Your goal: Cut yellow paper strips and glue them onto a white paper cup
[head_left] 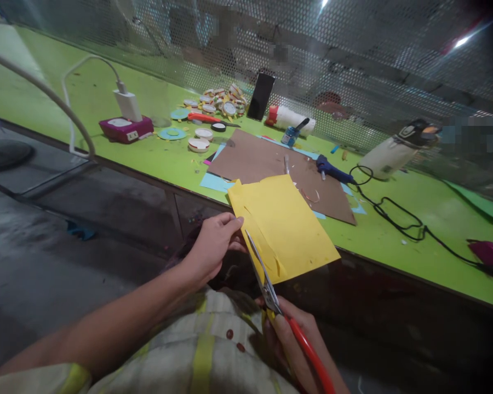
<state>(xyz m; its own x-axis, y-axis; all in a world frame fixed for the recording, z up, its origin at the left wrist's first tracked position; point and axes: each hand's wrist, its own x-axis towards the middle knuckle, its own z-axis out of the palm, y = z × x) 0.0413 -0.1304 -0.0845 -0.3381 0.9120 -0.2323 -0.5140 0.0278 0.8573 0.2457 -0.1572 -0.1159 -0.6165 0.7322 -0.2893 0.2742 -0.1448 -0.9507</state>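
Observation:
A yellow sheet [290,224] is held out over the table's front edge, with my left hand [218,241] pinching its left side between thumb and fingers. In my right hand [298,328] are scissors [267,282] with a red handle. Their blades point up and away from me and meet the sheet along its left edge. Narrow slits show in the paper near the blades. Beneath the sheet's far part lies a brown board [254,156] on the table, with light blue paper [216,181] poking out around it.
On the green table [394,257] stand a glue gun [332,169] with a black cord, a blue jar [290,135], a white bottle [388,156] with a dark top, a phone [262,97], piled small discs [225,103], a red-handled knife [205,118] and a purple power socket [127,129]. Mesh rises behind.

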